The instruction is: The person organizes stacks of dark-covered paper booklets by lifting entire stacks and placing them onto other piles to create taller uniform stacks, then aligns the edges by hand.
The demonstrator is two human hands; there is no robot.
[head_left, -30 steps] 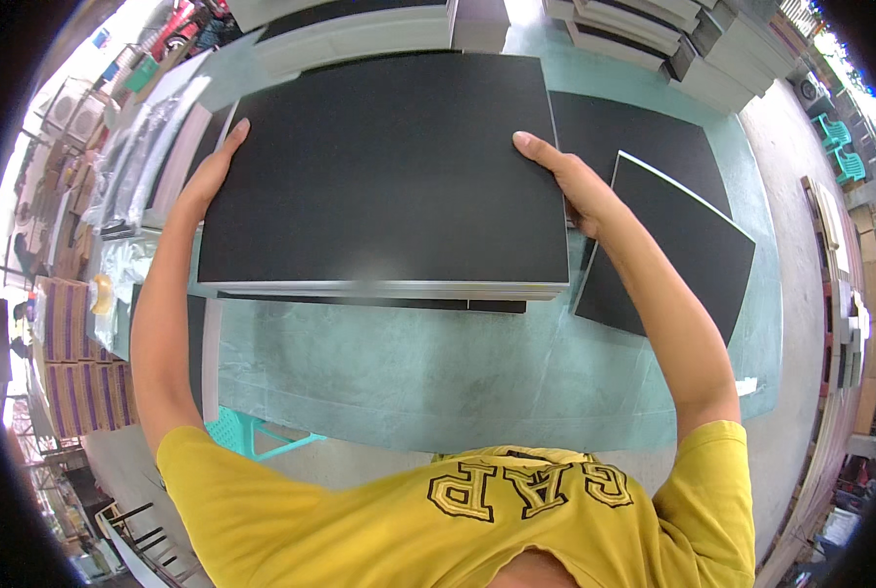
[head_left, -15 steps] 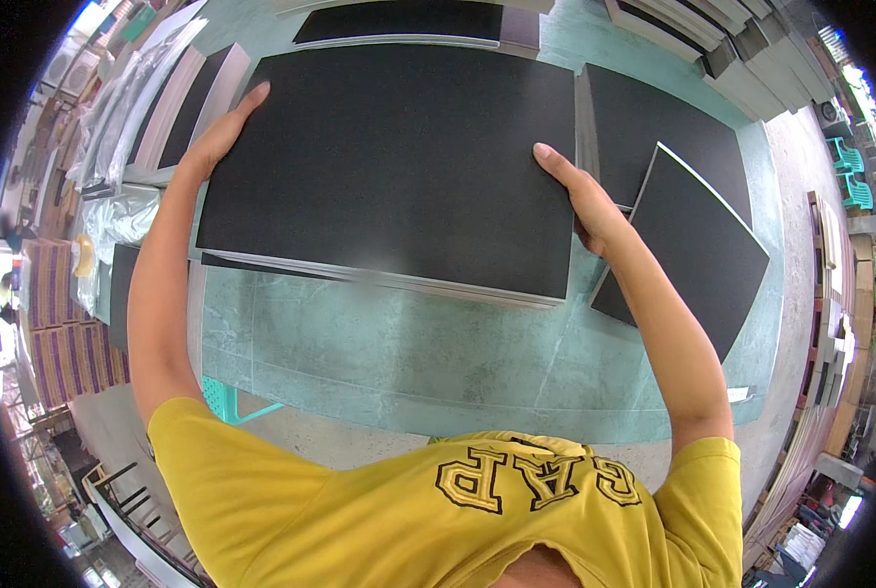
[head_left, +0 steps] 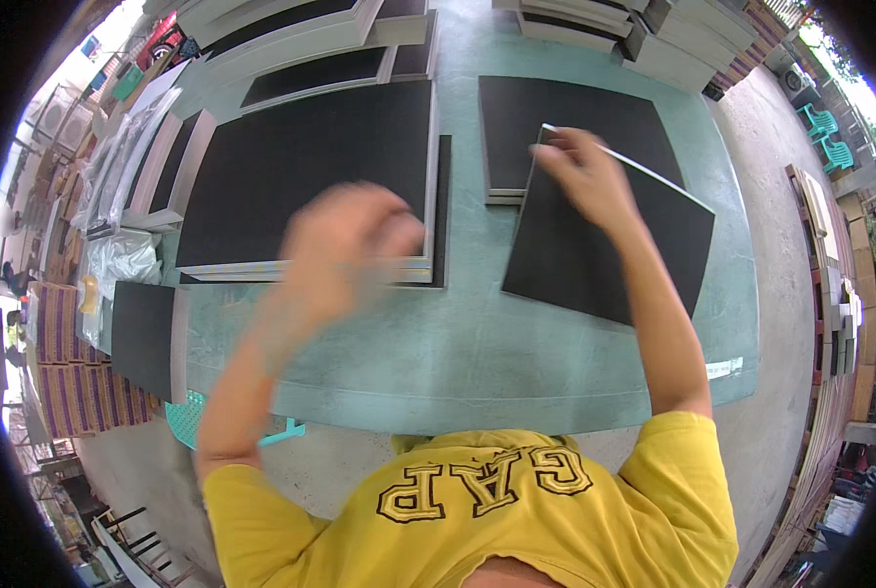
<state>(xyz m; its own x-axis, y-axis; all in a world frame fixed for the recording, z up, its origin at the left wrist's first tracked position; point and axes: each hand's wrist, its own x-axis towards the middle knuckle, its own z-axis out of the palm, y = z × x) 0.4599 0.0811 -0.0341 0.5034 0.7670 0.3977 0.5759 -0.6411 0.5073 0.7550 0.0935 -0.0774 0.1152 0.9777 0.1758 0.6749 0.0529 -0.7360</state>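
Observation:
My left hand (head_left: 350, 240) is smeared by motion above the front right part of the left stack of black panels (head_left: 311, 167), and its fingers cannot be made out. Pale edges run along this stack's front and right sides, and a lower black panel juts out a little at the right. At the right, my right hand (head_left: 590, 171) grips the far left corner of a slanted black panel (head_left: 595, 250) with a light edge. That slanted panel partly overlaps another black panel stack (head_left: 575, 113) behind it.
All this lies on a green marbled table (head_left: 409, 363). More stacked panels (head_left: 301, 44) stand at the far left, with others (head_left: 673, 49) at the far right. Plastic-wrapped boards (head_left: 149, 147) are on the left edge. A green plastic stool (head_left: 188, 421) sits below the table's near left edge.
Both hands have left the sides of the large black panel on the left stack. The right moved to the slanted panel's corner; the left swung inward. The view shifted to the right.

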